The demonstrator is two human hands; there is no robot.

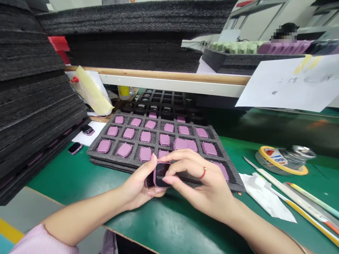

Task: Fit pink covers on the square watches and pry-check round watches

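Note:
My left hand (140, 181) is closed around a pink watch case with a dark screen (160, 175), held upright just in front of the foam tray. A second dark-faced watch case (149, 180) shows partly behind it in the same hand. My right hand (205, 178), with a red string on one finger, has its thumb and curled forefinger pinched at the right side of the screen. Behind both hands lies the dark grey foam tray (111, 161), with pink watch cases (129, 133) in its compartments. My right hand hides part of its front row.
Two dark-faced watches (75, 148) lie left, one on white paper (99, 131). At right are a glass bottle (299, 153) with a yellow tape roll (283, 160), crumpled tissue (267, 197), a knife (291, 197) and pens. A shelf (169, 84) with black foam stacks overhangs.

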